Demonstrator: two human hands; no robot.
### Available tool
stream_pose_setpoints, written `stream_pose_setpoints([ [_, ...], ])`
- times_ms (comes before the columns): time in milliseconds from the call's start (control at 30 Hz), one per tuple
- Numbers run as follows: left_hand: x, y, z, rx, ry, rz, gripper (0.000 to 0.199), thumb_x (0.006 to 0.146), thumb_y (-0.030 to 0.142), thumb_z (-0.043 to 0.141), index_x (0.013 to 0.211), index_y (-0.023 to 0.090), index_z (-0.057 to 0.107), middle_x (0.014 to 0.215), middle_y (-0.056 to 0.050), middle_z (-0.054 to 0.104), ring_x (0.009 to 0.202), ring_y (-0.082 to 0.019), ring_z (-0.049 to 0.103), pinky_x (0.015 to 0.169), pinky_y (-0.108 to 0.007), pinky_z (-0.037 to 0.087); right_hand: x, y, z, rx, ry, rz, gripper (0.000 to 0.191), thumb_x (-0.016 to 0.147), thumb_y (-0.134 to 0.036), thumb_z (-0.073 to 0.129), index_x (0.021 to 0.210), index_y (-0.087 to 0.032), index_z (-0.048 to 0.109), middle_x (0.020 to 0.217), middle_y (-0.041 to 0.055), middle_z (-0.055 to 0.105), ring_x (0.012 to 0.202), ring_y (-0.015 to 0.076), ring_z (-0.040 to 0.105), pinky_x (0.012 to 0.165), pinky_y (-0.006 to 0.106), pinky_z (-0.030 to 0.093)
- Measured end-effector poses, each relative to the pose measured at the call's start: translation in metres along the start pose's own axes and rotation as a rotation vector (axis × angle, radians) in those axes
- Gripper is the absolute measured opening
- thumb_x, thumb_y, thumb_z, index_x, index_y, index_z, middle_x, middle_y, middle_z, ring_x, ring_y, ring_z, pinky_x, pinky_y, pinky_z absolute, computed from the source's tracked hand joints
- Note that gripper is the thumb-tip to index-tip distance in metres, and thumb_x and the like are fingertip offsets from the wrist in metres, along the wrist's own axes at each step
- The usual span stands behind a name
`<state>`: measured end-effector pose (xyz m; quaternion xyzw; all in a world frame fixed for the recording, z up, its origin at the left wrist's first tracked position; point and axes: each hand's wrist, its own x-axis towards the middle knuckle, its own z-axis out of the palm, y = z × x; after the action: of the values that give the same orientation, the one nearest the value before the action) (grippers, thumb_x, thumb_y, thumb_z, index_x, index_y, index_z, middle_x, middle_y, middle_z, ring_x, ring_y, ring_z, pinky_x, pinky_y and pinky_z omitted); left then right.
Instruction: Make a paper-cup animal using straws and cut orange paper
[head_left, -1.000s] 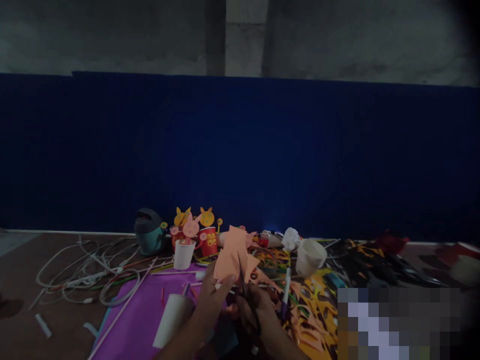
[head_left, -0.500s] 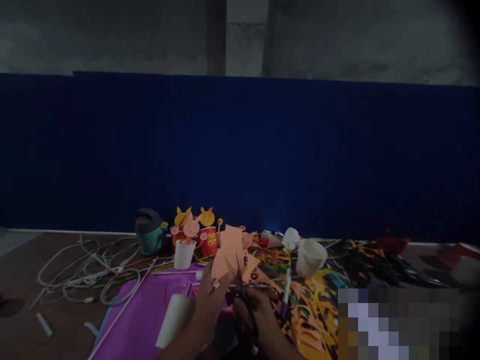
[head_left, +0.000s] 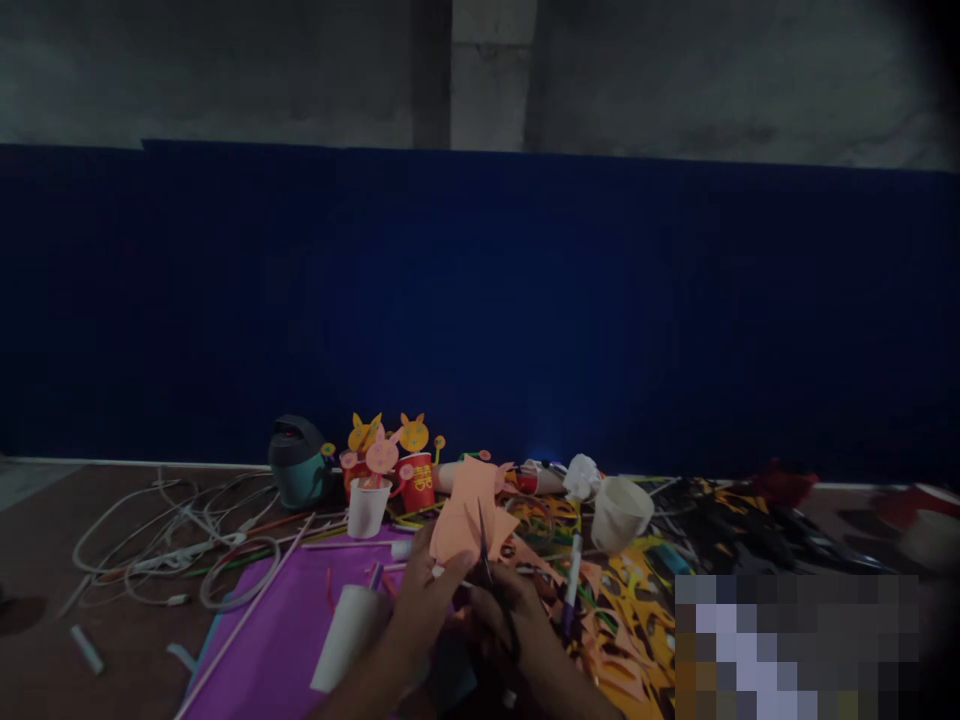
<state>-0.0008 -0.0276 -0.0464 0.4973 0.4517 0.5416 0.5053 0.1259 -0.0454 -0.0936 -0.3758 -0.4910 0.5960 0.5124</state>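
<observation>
While the left hand (head_left: 421, 603) pinches the peach paper (head_left: 466, 505) between its fingers above the worktop (head_left: 45, 660), seemingly to steady it, the right hand's (head_left: 525, 615) fingers curl around scissors (head_left: 484, 545) whose blades point far

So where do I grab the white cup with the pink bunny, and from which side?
I'd pinch the white cup by its wall, below the rim, from the near side: it stands upright, the pink bunny sticks up out of the top, and red cups stand behind.
</observation>
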Motion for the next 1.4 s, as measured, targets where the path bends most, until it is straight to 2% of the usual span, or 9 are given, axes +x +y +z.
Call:
stream_pose_setpoints([
  [67, -0.002, 0.001, 0.002, -0.054, -0.085, -0.037, 0.040, 0.074, 0.034, 0.062, 0.112, 0.020, 0.062, 0.098, -0.009, 0.071, 0.093, -0.026, 0.065, 0.084, -0.037, 0.050, -0.001, -0.006, 0.000, -0.027, -0.009, -0.011, 0.045, 0.070, -0.059, 0.068, 0.089, -0.018, 0.067, 0.056, -0.0042, 0.051, 0.043, 0.0082, 0.041, 0.045, 0.021, 0.038],
  [167, -0.005, 0.001, 0.003, -0.083, -0.091, -0.130, 0.042, 0.075, 0.035, 0.061, 0.115, 0.021, 0.062, 0.097, -0.009, 0.072, 0.083, -0.026, 0.067, 0.067, -0.033, 0.053, -0.003, -0.015, 0.002, -0.046, -0.026, 0.001, 0.044, 0.072, -0.058, 0.067, 0.088, -0.017, 0.066, 0.055, -0.0041, 0.051, 0.042, 0.0083, 0.040, 0.043, 0.021, 0.036],
  [300, -0.006, 0.000, 0.003, -0.116, -0.078, -0.147, 0.044, 0.073, 0.035, 0.064, 0.115, 0.019, 0.062, 0.095, -0.009, 0.072, 0.081, -0.025, 0.067, 0.063, -0.030, 0.054, -0.004, -0.023, 0.004, -0.042, -0.032, -0.021, 0.043, 0.070, -0.055, 0.069, 0.088, -0.016, 0.066, 0.054, -0.0053, 0.047, 0.043, 0.0080, 0.037, 0.045, 0.021, 0.036],
  [400, -0.006, -0.002, 0.004, -0.149, -0.093, -0.147, 0.044, 0.074, 0.035, 0.064, 0.115, 0.020, 0.062, 0.093, -0.008, 0.072, 0.081, -0.025, 0.068, 0.061, -0.030, 0.054, -0.003, -0.026, 0.005, -0.033, -0.044, -0.062, 0.042, 0.073, -0.053, 0.068, 0.091, -0.015, 0.067, 0.058, -0.0032, 0.050, 0.047, 0.0089, 0.039, 0.046, 0.022, 0.037],
  [567, -0.007, -0.007, 0.003, -0.159, -0.104, -0.204, 0.044, 0.074, 0.040, 0.064, 0.114, 0.021, 0.062, 0.092, -0.009, 0.072, 0.066, -0.023, 0.068, 0.045, -0.026, 0.050, -0.003, -0.024, 0.007, -0.004, -0.046, -0.073, 0.043, 0.072, -0.054, 0.068, 0.092, -0.016, 0.067, 0.066, 0.0006, 0.057, 0.051, 0.0111, 0.046, 0.050, 0.024, 0.041],
  [867, -0.008, -0.001, 0.007, -0.181, -0.108, -0.209, 0.039, 0.071, 0.039, 0.065, 0.104, 0.019, 0.065, 0.088, -0.006, 0.071, 0.052, -0.016, 0.063, 0.046, -0.027, 0.050, -0.002, -0.010, 0.002, -0.047, 0.002, -0.028, 0.040, 0.073, -0.050, 0.069, 0.092, -0.015, 0.064, 0.060, -0.0034, 0.050, 0.048, 0.0091, 0.042, 0.045, 0.021, 0.035],
  [1133, -0.008, -0.001, 0.005, -0.120, 0.000, -0.260, 0.034, 0.069, 0.040, 0.068, 0.098, 0.021, 0.067, 0.087, -0.006, 0.072, 0.069, -0.022, 0.066, 0.049, -0.028, 0.052, 0.000, -0.008, -0.001, -0.080, -0.021, -0.066, 0.032, 0.076, -0.047, 0.067, 0.086, -0.016, 0.062, 0.058, -0.0042, 0.049, 0.048, 0.0091, 0.041, 0.046, 0.021, 0.034],
  [1233, -0.008, -0.004, 0.005, -0.135, -0.037, -0.268, 0.037, 0.070, 0.040, 0.067, 0.103, 0.022, 0.066, 0.090, -0.007, 0.071, 0.068, -0.022, 0.066, 0.050, -0.028, 0.053, -0.001, -0.010, 0.000, -0.091, -0.018, -0.063, 0.032, 0.076, -0.046, 0.067, 0.085, -0.016, 0.062, 0.055, -0.0049, 0.047, 0.046, 0.0082, 0.038, 0.045, 0.021, 0.032],
  [1400, -0.007, -0.003, 0.007, -0.181, -0.106, -0.152, 0.037, 0.071, 0.039, 0.067, 0.103, 0.019, 0.067, 0.089, -0.007, 0.072, 0.070, -0.021, 0.067, 0.056, -0.028, 0.052, -0.004, -0.015, 0.003, -0.102, 0.023, -0.069, 0.034, 0.076, -0.047, 0.067, 0.085, -0.015, 0.063, 0.056, -0.0045, 0.047, 0.048, 0.0086, 0.038, 0.044, 0.021, 0.032],
])
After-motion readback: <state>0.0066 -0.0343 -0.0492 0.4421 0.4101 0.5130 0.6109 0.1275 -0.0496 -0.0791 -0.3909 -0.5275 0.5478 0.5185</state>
